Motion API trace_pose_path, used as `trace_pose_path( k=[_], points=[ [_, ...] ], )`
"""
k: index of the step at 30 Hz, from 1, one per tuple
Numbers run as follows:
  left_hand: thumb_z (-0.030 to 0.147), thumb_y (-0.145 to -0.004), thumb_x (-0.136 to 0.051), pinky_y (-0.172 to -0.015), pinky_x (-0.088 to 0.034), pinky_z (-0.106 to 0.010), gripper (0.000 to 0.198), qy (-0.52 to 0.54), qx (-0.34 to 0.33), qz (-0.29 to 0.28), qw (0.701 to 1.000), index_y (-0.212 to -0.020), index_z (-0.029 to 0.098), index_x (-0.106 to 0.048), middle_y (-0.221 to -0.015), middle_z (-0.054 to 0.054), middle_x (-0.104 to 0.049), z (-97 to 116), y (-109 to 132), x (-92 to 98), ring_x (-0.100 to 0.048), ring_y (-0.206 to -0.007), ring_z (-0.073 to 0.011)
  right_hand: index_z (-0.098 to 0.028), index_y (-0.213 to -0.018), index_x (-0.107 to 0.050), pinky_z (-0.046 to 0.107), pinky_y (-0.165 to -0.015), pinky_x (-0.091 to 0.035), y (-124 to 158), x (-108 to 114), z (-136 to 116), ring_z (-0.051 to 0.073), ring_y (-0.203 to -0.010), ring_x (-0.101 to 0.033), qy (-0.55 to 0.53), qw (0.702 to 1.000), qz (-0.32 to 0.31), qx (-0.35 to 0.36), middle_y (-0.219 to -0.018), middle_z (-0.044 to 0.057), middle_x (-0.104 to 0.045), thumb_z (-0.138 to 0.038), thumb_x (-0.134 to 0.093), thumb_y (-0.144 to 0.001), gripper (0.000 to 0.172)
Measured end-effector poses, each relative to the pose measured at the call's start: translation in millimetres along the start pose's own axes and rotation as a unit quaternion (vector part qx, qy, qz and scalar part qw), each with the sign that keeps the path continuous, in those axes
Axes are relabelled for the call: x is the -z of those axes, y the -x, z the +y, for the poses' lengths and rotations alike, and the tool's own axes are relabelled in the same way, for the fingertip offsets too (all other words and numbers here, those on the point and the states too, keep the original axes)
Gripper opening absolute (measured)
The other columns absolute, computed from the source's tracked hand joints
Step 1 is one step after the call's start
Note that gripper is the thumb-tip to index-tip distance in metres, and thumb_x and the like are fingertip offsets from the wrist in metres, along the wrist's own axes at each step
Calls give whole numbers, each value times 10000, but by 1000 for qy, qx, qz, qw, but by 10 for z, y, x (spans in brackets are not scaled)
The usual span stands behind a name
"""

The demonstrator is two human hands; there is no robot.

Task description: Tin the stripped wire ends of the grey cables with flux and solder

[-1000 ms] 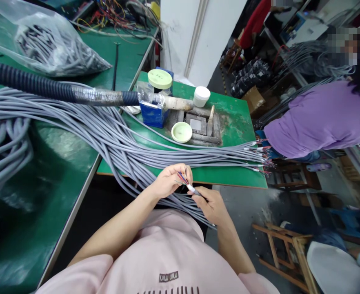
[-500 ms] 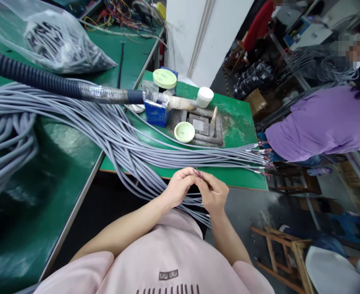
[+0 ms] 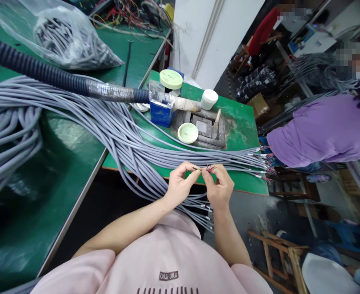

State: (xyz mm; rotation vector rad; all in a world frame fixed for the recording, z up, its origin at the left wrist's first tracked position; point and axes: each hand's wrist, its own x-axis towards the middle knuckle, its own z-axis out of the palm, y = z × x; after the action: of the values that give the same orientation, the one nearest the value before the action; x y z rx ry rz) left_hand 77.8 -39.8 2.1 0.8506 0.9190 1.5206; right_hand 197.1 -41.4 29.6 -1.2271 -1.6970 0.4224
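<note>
Over the front edge of the bench, my left hand [image 3: 181,182] and my right hand [image 3: 219,183] meet with thumbs and fingertips pinched. Thin dark and red wires [image 3: 209,168] show between and above the fingertips, and both hands are closed on them. Just beyond lies a thick bundle of grey cables [image 3: 180,155], its stripped ends [image 3: 264,161] fanning out in coloured wires to the right. More grey cables [image 3: 200,210] hang below the bench edge behind my hands, with white sleeves and bare wires at their tips.
On the green bench [image 3: 238,122] stand a shallow pale dish [image 3: 187,133], a soldering pot [image 3: 203,125], a white jar [image 3: 209,99] and a blue box [image 3: 161,113] under a black corrugated hose [image 3: 39,61]. A bag of cable pieces [image 3: 72,41] lies at left. A person in purple [image 3: 323,128] sits at right.
My fingertips have drawn slightly apart, the right hand shifting a little to the right. More of the wires now shows between them. The whole view has shifted slightly.
</note>
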Motion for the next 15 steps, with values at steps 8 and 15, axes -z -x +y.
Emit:
trace_pose_path(
  k=[8,15],
  points=[
    [383,-686,-769,-649,-426,-235,254,58,61,25,996,-721,161,-650,-657,17,-610,-3,-34,19,-518,-634,-104,-208,-735,-577,296,-659,-470,-213,-87,-53,159,-730,-560,-15,999,-38,9,-765,25,-581,-255,-570,-875,147],
    [303,-790,-660,-747,-410,-299,126,-171,-81,-52,981,-751,183,-666,-746,-24,-662,157,-250,332,-561,-743,-165,-192,-651,-562,270,-612,-407,-865,-103,8,126,-629,-498,68,993,-85,54,-695,-1,-533,-307,-578,-855,235]
  ],
)
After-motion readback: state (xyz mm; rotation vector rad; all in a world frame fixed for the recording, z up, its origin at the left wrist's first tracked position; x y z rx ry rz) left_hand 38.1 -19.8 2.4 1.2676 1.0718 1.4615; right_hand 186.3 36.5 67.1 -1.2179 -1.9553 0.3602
